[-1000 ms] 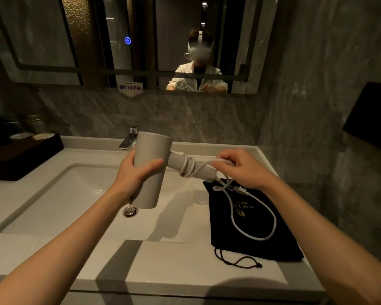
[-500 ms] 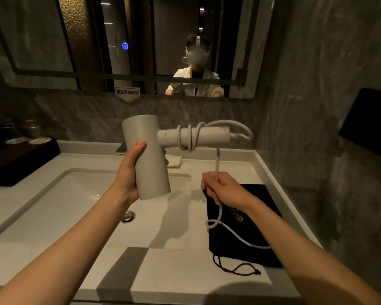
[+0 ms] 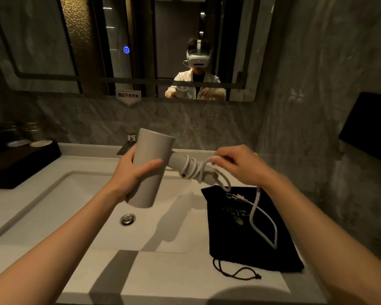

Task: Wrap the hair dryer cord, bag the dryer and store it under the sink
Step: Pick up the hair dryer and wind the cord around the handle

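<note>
My left hand [image 3: 133, 172] grips the barrel of a pale grey hair dryer [image 3: 151, 172], held over the sink with its handle pointing right. Several turns of white cord [image 3: 193, 169] are wound round the handle. My right hand [image 3: 240, 165] pinches the cord just above the handle's end. The loose rest of the cord [image 3: 263, 223] hangs in a loop down over a black drawstring bag [image 3: 235, 236], which lies flat on the counter to the right of the basin.
A white sink basin [image 3: 53, 208] with a metal drain plug [image 3: 127, 219] lies below the dryer. The tap [image 3: 128, 142] stands behind. A dark tray with jars [image 3: 15, 159] sits at the left. Marble wall closes the right side; a mirror [image 3: 42, 40] hangs above.
The dryer came down from a raised position to just above the basin. My right hand rose from below the handle to its top, laying another turn of cord; the hanging loop is shorter.
</note>
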